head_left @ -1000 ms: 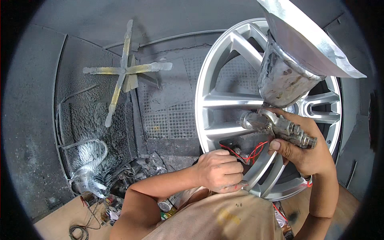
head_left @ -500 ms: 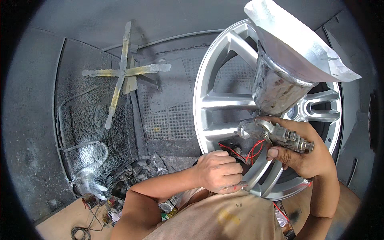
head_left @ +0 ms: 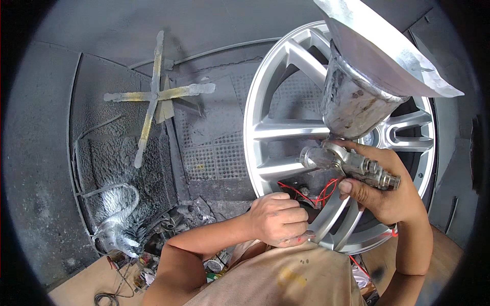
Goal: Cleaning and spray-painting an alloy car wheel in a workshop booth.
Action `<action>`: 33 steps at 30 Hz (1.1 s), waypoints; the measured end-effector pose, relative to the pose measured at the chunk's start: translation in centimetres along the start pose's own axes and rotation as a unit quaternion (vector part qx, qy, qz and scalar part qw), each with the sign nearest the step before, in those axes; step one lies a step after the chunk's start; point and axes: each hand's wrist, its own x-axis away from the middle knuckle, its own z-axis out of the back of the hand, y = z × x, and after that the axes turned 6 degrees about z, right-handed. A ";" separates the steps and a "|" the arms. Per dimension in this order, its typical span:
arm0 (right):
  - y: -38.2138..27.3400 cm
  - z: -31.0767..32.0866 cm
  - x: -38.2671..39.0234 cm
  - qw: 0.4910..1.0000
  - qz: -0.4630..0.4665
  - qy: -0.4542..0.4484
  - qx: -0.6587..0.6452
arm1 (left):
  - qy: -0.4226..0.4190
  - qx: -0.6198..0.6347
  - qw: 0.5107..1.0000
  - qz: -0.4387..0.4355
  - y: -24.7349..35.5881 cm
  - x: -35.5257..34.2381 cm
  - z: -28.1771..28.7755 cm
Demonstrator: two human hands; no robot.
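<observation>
My right hand point(head_left: 389, 189) grips a metal spray gun point(head_left: 352, 162) by its body, thumb toward the front. Its dented metal cup point(head_left: 357, 97) is topped by a large silvery sheet point(head_left: 388, 41) curling outward. Behind the gun stands a silver multi-spoke alloy wheel point(head_left: 275, 130), partly hidden by it. My left hand point(head_left: 278, 217) is closed in a fist low in front of my tan shirt point(head_left: 286, 278), beside the wheel's lower rim; whether it holds anything is hidden. Red cords point(head_left: 322, 193) show between the spokes.
A paint-crusted cross stand point(head_left: 155, 96) juts from the grey booth at upper left. A perforated panel point(head_left: 212, 158) is behind the wheel. A coated bent pipe point(head_left: 127, 194) and clutter point(head_left: 199, 214) lie lower left, with a dark cable point(head_left: 104, 298) on a pale brown board point(head_left: 76, 285).
The spray gun and cup have shifted a little left from a second ago, dipping and rising slightly in between. The background has shifted slightly in view. My left hand stays in a fist.
</observation>
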 end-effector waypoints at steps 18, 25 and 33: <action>-0.1 0.3 -0.1 0.999 -0.021 -0.018 0.019 | -0.012 -0.009 1.000 -0.002 -0.1 -0.1 0.2; 0.9 0.2 -0.3 0.998 0.041 -0.036 0.008 | -0.003 -0.008 1.000 0.009 0.1 -0.5 0.3; 0.2 0.2 -0.1 1.000 0.005 -0.010 0.014 | -0.006 -0.004 1.000 0.001 0.0 -0.2 0.1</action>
